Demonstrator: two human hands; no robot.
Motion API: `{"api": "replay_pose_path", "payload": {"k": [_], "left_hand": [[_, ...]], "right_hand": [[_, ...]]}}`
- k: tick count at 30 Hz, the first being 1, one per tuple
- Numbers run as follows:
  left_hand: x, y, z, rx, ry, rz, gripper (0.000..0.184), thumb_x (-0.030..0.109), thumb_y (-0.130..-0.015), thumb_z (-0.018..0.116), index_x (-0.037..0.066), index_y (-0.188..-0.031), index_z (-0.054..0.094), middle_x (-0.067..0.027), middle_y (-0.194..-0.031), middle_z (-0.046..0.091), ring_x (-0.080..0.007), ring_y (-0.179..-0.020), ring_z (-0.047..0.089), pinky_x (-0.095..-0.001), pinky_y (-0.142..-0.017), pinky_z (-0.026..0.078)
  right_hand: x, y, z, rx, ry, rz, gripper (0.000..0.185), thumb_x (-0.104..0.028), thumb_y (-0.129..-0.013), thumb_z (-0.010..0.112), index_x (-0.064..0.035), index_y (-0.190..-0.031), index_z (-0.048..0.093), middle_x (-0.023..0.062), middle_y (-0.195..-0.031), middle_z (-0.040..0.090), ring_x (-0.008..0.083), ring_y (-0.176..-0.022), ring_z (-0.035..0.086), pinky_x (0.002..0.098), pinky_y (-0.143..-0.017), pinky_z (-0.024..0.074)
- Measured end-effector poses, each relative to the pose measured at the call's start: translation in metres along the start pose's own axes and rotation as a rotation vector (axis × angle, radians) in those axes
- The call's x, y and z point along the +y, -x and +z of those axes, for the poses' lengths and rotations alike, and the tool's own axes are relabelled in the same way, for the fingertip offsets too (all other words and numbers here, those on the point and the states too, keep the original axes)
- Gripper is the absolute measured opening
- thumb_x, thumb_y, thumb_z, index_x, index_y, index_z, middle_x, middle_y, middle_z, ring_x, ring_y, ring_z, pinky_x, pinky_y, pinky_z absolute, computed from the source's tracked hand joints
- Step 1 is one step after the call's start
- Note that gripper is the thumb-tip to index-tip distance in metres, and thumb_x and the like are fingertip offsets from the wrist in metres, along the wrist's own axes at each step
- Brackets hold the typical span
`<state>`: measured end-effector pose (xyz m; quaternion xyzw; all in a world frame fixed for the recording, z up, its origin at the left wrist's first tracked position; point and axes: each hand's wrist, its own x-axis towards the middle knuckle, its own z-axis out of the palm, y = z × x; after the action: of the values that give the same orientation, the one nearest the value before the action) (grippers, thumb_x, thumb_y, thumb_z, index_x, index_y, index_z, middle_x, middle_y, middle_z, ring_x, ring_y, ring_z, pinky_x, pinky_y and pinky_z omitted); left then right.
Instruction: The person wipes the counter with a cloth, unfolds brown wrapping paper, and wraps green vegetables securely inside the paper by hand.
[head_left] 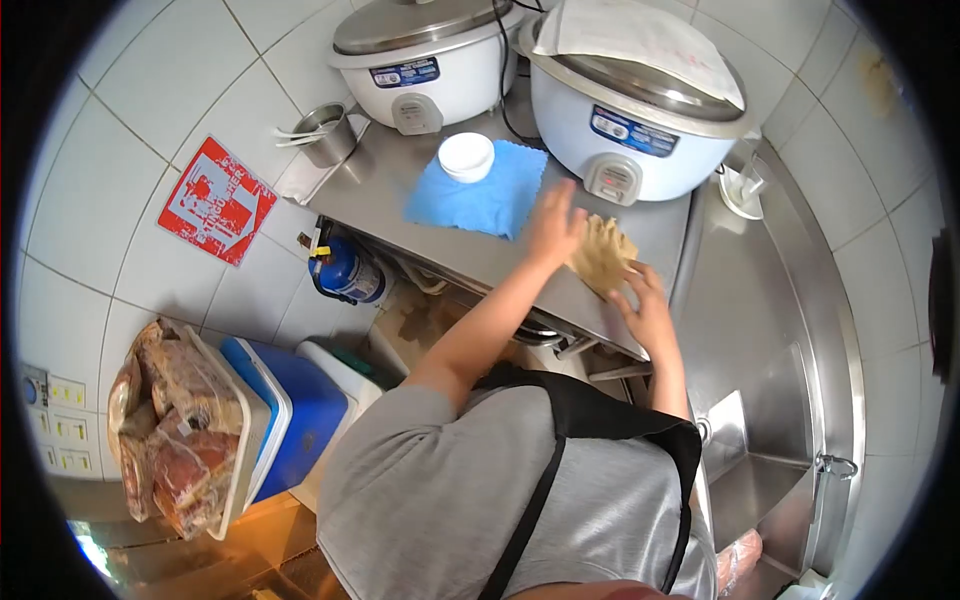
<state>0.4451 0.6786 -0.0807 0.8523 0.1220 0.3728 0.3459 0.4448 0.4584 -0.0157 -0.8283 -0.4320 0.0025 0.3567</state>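
A crumpled tan cloth [602, 252] lies on the steel counter [440, 245] in front of the right-hand rice cooker. My left hand [556, 228] is at the cloth's left side, its fingers stretched out and apart, between it and a blue cloth [490, 205]. On the cloth's right edge, my right hand [645, 305] rests with spread, slightly bent fingers. Both hands look open; whether the left one touches the tan cloth I cannot tell. White stacked bowls [466, 157] stand on the blue cloth.
Two large rice cookers [425, 75] [640, 120] stand along the back, the right one with a white cloth [640, 45] on its lid. A metal cup [328, 137] is at the left. Right of the counter lies a steel sink [750, 400]. Bagged meat [185, 430] fills a bin at left.
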Motion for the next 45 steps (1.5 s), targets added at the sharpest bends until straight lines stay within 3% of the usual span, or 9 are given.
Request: {"api": "replay_pose_path", "payload": {"k": [3, 8, 14, 18, 28, 37, 40, 43, 45], "left_hand": [[-0.070, -0.015, -0.083, 0.468, -0.161, -0.053, 0.047, 0.022, -0.089, 0.049, -0.004, -0.126, 0.038, -0.0203, -0.129, 0.040, -0.0343, -0.117, 0.039, -0.0397, -0.102, 0.027], [-0.212, -0.067, -0.122, 0.448, 0.761, -0.531, 0.067, 0.035, -0.086, 0.053, -0.004, -0.133, 0.025, -0.0251, -0.131, 0.035, -0.0339, -0.122, 0.035, -0.0371, -0.103, 0.026], [-0.190, -0.077, -0.129, 0.130, 0.299, -0.367, 0.082, 0.046, -0.083, 0.054, 0.000, -0.138, 0.014, -0.0275, -0.136, 0.029, -0.0338, -0.126, 0.032, -0.0379, -0.103, 0.025], [-0.197, -0.090, -0.125, 0.139, 0.237, -0.389, 0.078, 0.045, -0.084, 0.051, 0.001, -0.138, 0.016, -0.0274, -0.134, 0.034, -0.0376, -0.123, 0.036, -0.0386, -0.102, 0.028], [-0.225, -0.101, -0.116, 0.078, 0.210, -0.455, 0.054, 0.028, -0.084, 0.049, -0.001, -0.128, 0.037, -0.0260, -0.122, 0.048, -0.0355, -0.114, 0.046, -0.0375, -0.095, 0.035], [-0.212, -0.099, -0.142, -0.056, 0.105, -0.659, 0.047, 0.011, -0.077, 0.047, -0.004, -0.121, 0.041, -0.0226, -0.116, 0.052, -0.0336, -0.107, 0.050, -0.0368, -0.093, 0.037], [-0.211, -0.092, -0.126, 0.481, 0.203, -0.506, 0.037, 0.010, -0.078, 0.048, -0.004, -0.111, 0.046, -0.0200, -0.109, 0.053, -0.0341, -0.099, 0.051, -0.0394, -0.090, 0.038], [-0.198, -0.063, -0.138, 0.557, 0.132, -0.506, 0.026, 0.010, -0.077, 0.055, -0.003, -0.099, 0.050, -0.0181, -0.098, 0.052, -0.0336, -0.092, 0.050, -0.0411, -0.084, 0.039], [-0.190, -0.033, -0.153, 0.219, -0.263, -0.250, 0.022, 0.008, -0.075, 0.058, -0.002, -0.093, 0.052, -0.0164, -0.093, 0.051, -0.0325, -0.089, 0.048, -0.0404, -0.080, 0.040]], "right_hand": [[-0.015, -0.071, 0.063, -0.110, -0.238, -0.082, 0.041, -0.025, -0.085, 0.057, -0.0002, -0.117, 0.052, 0.0182, -0.119, 0.048, 0.0330, -0.112, 0.045, 0.0366, -0.094, 0.0361], [-0.027, -0.196, 0.187, 0.064, -0.732, 0.028, 0.056, -0.039, -0.091, 0.042, 0.0026, -0.129, 0.038, 0.0197, -0.131, 0.040, 0.0326, -0.122, 0.037, 0.0340, -0.103, 0.0268], [0.005, -0.251, 0.247, -0.156, 0.332, -0.119, 0.050, -0.031, -0.093, 0.034, -0.0011, -0.133, 0.034, 0.0142, -0.139, 0.032, 0.0261, -0.132, 0.025, 0.0391, -0.109, 0.0172], [0.000, -0.259, 0.251, -0.157, 0.395, -0.020, 0.050, -0.028, -0.092, 0.033, -0.0032, -0.135, 0.030, 0.0113, -0.142, 0.027, 0.0234, -0.134, 0.019, 0.0397, -0.110, 0.0131], [-0.004, -0.222, 0.208, 0.005, -0.136, -0.105, 0.022, -0.013, -0.084, 0.050, -0.0020, -0.101, 0.060, 0.0150, -0.114, 0.054, 0.0317, -0.115, 0.045, 0.0409, -0.099, 0.0329], [-0.007, -0.088, 0.127, 0.203, 0.462, 0.065, 0.030, -0.016, -0.077, 0.061, -0.0065, -0.105, 0.058, 0.0145, -0.115, 0.049, 0.0352, -0.120, 0.036, 0.0495, -0.099, 0.0275], [-0.030, -0.134, 0.140, 0.070, 0.234, -0.048, 0.032, -0.014, -0.074, 0.064, -0.0047, -0.104, 0.058, 0.0129, -0.111, 0.051, 0.0318, -0.110, 0.044, 0.0414, -0.092, 0.0372], [-0.036, -0.163, 0.182, -0.042, 0.074, -0.175, 0.023, -0.011, -0.073, 0.064, -0.0018, -0.094, 0.060, 0.0128, -0.093, 0.057, 0.0309, -0.093, 0.051, 0.0381, -0.082, 0.0425], [-0.025, -0.168, 0.199, -0.068, 0.156, -0.159, 0.018, -0.011, -0.072, 0.063, -0.0026, -0.087, 0.061, 0.0115, -0.085, 0.056, 0.0303, -0.091, 0.052, 0.0379, -0.081, 0.0434]]}}
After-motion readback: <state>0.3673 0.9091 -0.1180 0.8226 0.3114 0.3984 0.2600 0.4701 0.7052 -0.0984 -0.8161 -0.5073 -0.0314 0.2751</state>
